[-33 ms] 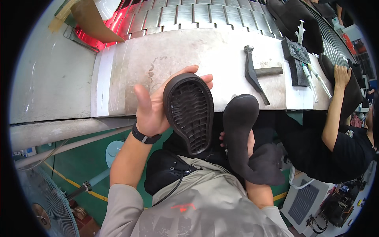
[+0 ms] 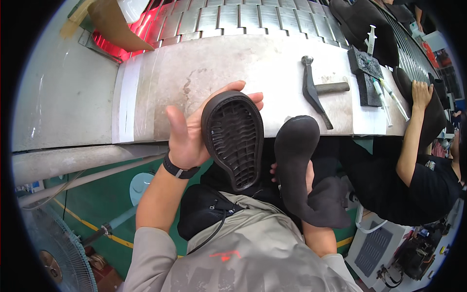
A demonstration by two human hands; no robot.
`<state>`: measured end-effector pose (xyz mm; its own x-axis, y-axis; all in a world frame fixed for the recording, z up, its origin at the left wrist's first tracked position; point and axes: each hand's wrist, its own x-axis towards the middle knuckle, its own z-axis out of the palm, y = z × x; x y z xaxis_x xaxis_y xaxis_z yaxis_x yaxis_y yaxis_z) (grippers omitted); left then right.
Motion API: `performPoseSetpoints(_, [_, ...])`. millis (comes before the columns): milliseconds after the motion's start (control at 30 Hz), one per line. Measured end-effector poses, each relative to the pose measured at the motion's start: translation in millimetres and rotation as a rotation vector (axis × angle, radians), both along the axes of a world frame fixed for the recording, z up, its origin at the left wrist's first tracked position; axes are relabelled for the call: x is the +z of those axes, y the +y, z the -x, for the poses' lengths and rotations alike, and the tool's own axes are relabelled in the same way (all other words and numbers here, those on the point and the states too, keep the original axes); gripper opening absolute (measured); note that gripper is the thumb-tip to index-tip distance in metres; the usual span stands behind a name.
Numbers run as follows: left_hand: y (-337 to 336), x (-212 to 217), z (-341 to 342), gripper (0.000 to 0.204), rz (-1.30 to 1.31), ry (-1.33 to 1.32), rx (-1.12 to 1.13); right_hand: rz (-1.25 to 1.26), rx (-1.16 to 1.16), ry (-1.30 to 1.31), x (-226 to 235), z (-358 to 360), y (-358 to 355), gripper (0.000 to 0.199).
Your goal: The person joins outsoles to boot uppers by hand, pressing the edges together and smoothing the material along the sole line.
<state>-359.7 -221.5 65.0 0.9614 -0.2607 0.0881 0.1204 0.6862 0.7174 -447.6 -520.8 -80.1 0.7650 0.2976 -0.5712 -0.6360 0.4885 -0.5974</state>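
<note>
A dark brown shoe sole (image 2: 232, 138) rests against the palm and fingers of my left hand (image 2: 187, 138), its ribbed inner side facing me. The thumb stands away from the sole and the fingertips show past its far edge. My right hand (image 2: 310, 176) grips a dark brown suede boot (image 2: 296, 165) from behind and below; most of that hand is hidden by the boot. Toe pointing away from me, the boot hangs to the right of the sole, apart from it, with its soft shaft folded toward the lower right.
On the pale bench (image 2: 160, 97) lies a hammer (image 2: 310, 92). Farther right, several syringes (image 2: 382, 97) stand in or lean on a black foam block (image 2: 366, 73). A slatted metal conveyor (image 2: 233, 19) runs behind. At right, a co-worker's hand (image 2: 421, 95) touches another boot. A fan (image 2: 58, 253) stands lower left.
</note>
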Motion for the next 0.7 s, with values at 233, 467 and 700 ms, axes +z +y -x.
performPoseSetpoints(233, [-2,-3,-9,0.120,-0.053,-0.059,-0.092,-0.498,0.478,-1.244,-21,-8,22,0.078])
performPoseSetpoints(467, [-19,6,-6,0.113,-0.205,-0.129,-0.204,-0.446,0.025,0.014,48,40,48,0.079])
performPoseSetpoints(700, [-23,1,-4,0.106,-0.118,-0.188,-0.264,-0.429,0.000,0.056,55,38,65,0.080])
